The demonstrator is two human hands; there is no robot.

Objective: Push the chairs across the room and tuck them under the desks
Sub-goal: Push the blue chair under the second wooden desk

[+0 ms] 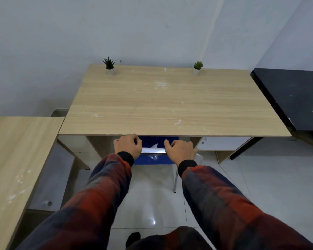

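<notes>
A blue chair [153, 160] with a shiny metal top bar stands at the front edge of a light wooden desk [170, 105], its seat hidden beneath the desktop. My left hand [128, 146] grips the left end of the chair's top bar. My right hand [180, 150] grips the right end of the same bar. One chrome chair leg [175, 183] shows on the tiled floor below my right wrist.
Two small potted plants [109, 66] [197, 68] stand at the desk's back edge by the wall. A second wooden desk [16, 159] lies at the left, a black table [296, 96] at the right. White tiled floor [269, 177] stretches behind the chair.
</notes>
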